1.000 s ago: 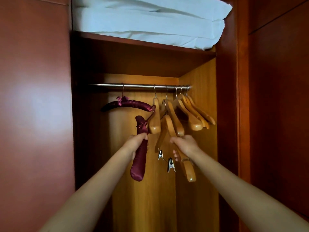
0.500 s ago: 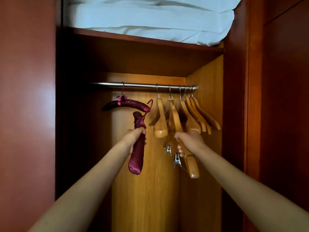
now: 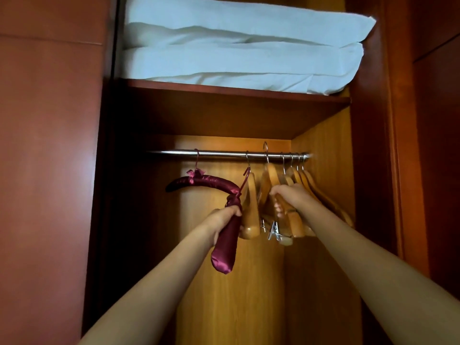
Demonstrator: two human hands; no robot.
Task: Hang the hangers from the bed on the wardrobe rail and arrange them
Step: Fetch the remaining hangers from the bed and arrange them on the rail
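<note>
1. Two hands work at mid-frame, inside an open wardrobe (image 3: 321, 270), below a steel rail (image 3: 224, 153) that runs left to right.
2. Burgundy satin hanger (image 3: 225, 241): long axis near vertical, padded end pointing down toward lower centre, its thin hook (image 3: 245, 176) pointing up toward the rail but short of it, not on it.
3. Second satin hanger (image 3: 201, 182) hangs on the rail at centre-left, long axis roughly level, arched; its right end touches the held one.
4. Clip hanger (image 3: 271, 188), wooden: hook raised above the rail at centre, body tilted steeply, lower end down and right; metal clips (image 3: 273, 231) dangle below the fingers.
5. Wooden hangers (image 3: 250, 207), several, hooked on the rail toward its right end, bodies seen nearly end-on and sloping down; how many exactly, cannot tell.
6. Left hand (image 3: 224, 216): closed in a fist round the upper half of the vertical satin hanger, knuckles toward the viewer.
7. Right hand (image 3: 290, 197): fingers curled tight round the clip hanger's wooden shoulder, palm facing left.
8. Both forearms bare, reaching up and inward from the lower corners of the frame.
9. Folded white bedding (image 3: 236, 51) lies stacked on the shelf (image 3: 224, 89) above, upper centre.
</note>
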